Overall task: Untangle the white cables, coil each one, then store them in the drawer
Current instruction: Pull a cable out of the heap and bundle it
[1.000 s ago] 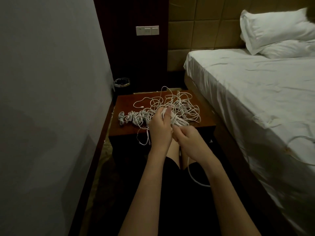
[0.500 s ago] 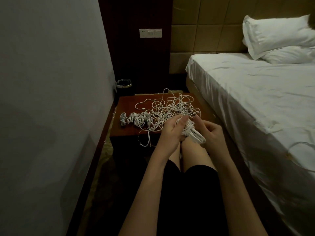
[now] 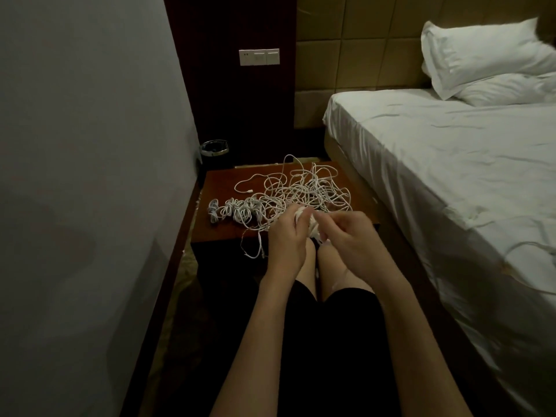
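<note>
Head view: left hand (image 3: pixel 287 236) curled round a small white coil (image 3: pixel 304 216), only partly visible above and between the fingers. Right hand (image 3: pixel 349 236) just beside it, fingertips (image 3: pixel 323 219) pinched at the coil's right side; looks like they hold the cable's free run, but motion blur there, can't confirm.

Step, my read: coiling one cable, wrap in progress. Storing not started.

The rest of the white cables (image 3: pixel 301 191) lie just beyond the fingertips on the nightstand (image 3: pixel 216 233): loose tangle straight ahead of both hands, a few tighter bundles (image 3: pixel 231 210) left of the left hand's knuckles, one strand hanging over the near edge below and left of the left hand.

Next move likely calls for finishing the wrap, securing the tail end so the coil holds, then parking it clear of the tangle.

Hard to tell:
- coil mostly hidden by both hands; number of wraps unknown
- whether the held cable is fully free of the pile
- no drawer visible; nightstand front is dark
- thin white line on the bed (image 3: pixel 451 164) at far right, possibly another cable, cut by frame edge
</note>
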Motion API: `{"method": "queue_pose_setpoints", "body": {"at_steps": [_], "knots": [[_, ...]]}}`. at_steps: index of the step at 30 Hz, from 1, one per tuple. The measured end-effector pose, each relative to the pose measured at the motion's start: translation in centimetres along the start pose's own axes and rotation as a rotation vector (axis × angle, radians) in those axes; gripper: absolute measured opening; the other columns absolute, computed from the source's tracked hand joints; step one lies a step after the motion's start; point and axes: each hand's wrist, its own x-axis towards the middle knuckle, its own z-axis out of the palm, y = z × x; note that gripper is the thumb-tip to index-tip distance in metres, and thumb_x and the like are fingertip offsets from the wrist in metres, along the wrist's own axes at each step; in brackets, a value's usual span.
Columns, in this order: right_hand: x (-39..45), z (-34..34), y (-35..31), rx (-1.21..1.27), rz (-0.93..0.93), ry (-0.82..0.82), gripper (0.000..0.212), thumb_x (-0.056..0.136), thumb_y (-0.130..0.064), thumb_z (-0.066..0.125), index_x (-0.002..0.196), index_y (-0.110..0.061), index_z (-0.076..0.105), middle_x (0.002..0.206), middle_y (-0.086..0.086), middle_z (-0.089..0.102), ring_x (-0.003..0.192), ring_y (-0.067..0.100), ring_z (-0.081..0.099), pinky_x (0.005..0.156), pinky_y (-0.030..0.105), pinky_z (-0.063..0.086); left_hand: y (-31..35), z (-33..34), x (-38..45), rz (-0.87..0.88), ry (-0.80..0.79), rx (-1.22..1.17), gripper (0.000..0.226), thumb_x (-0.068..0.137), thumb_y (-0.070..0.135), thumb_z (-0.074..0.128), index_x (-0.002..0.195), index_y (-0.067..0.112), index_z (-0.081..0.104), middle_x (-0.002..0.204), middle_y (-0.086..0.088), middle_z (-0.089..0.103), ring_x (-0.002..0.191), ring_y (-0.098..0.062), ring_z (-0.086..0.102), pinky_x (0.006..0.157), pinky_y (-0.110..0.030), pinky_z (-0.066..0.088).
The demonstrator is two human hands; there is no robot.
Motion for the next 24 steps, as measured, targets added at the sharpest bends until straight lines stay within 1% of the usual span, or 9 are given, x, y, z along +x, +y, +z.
{"method": "queue_pose_setpoints", "body": {"at_steps": [3, 4, 6, 8, 11, 14, 18, 21, 24], "knots": [[0.1, -1.2, 0.9, 0.065, 0.034, 0.199, 0.04, 0.096, -0.029, 0.053, 0.075, 0.001, 0.069, 0.061, 0.009, 0.06, 0.049, 0.018, 0.049, 0.053, 0.021, 0.041, 0.3, -0.3, -0.1, -0.014, -0.145, -0.085, 0.042, 0.101, 0.04, 0.045, 0.112, 0.003, 0.062, 0.097, -0.013, 0.066, 0.09, -0.027, 0.063, 0.078, -0.04, 0.048], [0.1, -1.4, 1.4, 0.109, 0.058, 0.25, 0.039, 0.096, -0.028, 0.055, 0.075, 0.002, 0.069, 0.063, 0.01, 0.063, 0.05, 0.012, 0.053, 0.054, 0.016, 0.044, 0.7, -0.5, -0.2, -0.036, -0.199, -0.159, 0.04, 0.1, 0.04, 0.046, 0.109, 0.005, 0.063, 0.091, -0.009, 0.065, 0.084, -0.024, 0.063, 0.074, -0.04, 0.048], [0.0, -1.3, 2.2, 0.199, 0.103, 0.292, 0.038, 0.095, -0.027, 0.056, 0.072, 0.0, 0.069, 0.064, 0.01, 0.063, 0.05, 0.003, 0.054, 0.052, 0.01, 0.043, 1.8, -0.6, -0.4, -0.091, -0.284, -0.32, 0.028, 0.101, 0.036, 0.046, 0.096, 0.013, 0.061, 0.074, 0.006, 0.059, 0.065, -0.006, 0.058, 0.062, -0.025, 0.046], [0.0, -0.4, 2.6, 0.257, 0.119, 0.27, 0.034, 0.095, -0.029, 0.055, 0.073, -0.009, 0.072, 0.066, 0.013, 0.065, 0.053, 0.009, 0.055, 0.051, 0.016, 0.043, 2.6, -0.4, -0.6, -0.184, -0.274, -0.483, 0.024, 0.102, 0.03, 0.044, 0.094, 0.013, 0.058, 0.071, 0.007, 0.056, 0.056, 0.002, 0.054, 0.054, -0.016, 0.042], [0.3, 1.3, 3.2, 0.252, 0.139, 0.219, 0.038, 0.098, -0.024, 0.054, 0.066, -0.02, 0.072, 0.064, 0.014, 0.064, 0.057, 0.023, 0.056, 0.055, 0.042, 0.04, 2.8, 0.0, -0.5, -0.288, -0.117, -0.633, 0.033, 0.101, 0.03, 0.045, 0.11, 0.001, 0.056, 0.078, 0.001, 0.059, 0.062, -0.002, 0.06, 0.056, -0.017, 0.047], [0.5, 2.5, 3.4, 0.099, 0.158, 0.093, 0.051, 0.097, -0.017, 0.046, 0.046, -0.021, 0.051, 0.045, -0.008, 0.044, 0.044, 0.006, 0.036, 0.056, 0.035, 0.032, 2.3, 0.0, 0.0, -0.229, 0.052, -0.564, 0.029, 0.101, 0.031, 0.046, 0.089, 0.008, 0.057, 0.068, 0.003, 0.05, 0.057, -0.008, 0.048, 0.053, -0.021, 0.04], [0.2, 3.0, 1.1, -0.074, 0.132, -0.106, 0.049, 0.103, -0.024, 0.039, 0.058, -0.008, 0.049, 0.049, -0.004, 0.042, 0.041, 0.004, 0.038, 0.047, 0.017, 0.03, 1.1, -0.6, 0.5, -0.097, 0.194, -0.262, 0.032, 0.102, 0.029, 0.045, 0.072, 0.019, 0.05, 0.064, 0.0, 0.047, 0.059, -0.011, 0.046, 0.059, -0.025, 0.039], [0.1, 2.2, -0.4, -0.115, 0.003, -0.104, 0.047, 0.101, -0.024, 0.043, 0.061, -0.003, 0.054, 0.049, -0.003, 0.042, 0.044, 0.006, 0.036, 0.049, 0.022, 0.029, 0.0, -1.0, 0.3, -0.082, 0.143, -0.118, 0.03, 0.102, 0.03, 0.046, 0.078, 0.013, 0.055, 0.065, 0.003, 0.05, 0.056, -0.004, 0.046, 0.056, -0.019, 0.038], [0.2, 0.7, -0.3, -0.063, -0.056, 0.03, 0.045, 0.099, -0.027, 0.048, 0.056, -0.019, 0.054, 0.047, -0.007, 0.045, 0.045, 0.006, 0.038, 0.048, 0.017, 0.031, -0.3, -1.4, -0.1, -0.04, 0.001, -0.11, 0.03, 0.101, 0.033, 0.045, 0.085, 0.011, 0.059, 0.068, 0.005, 0.053, 0.058, -0.003, 0.047, 0.056, -0.016, 0.038]]}}
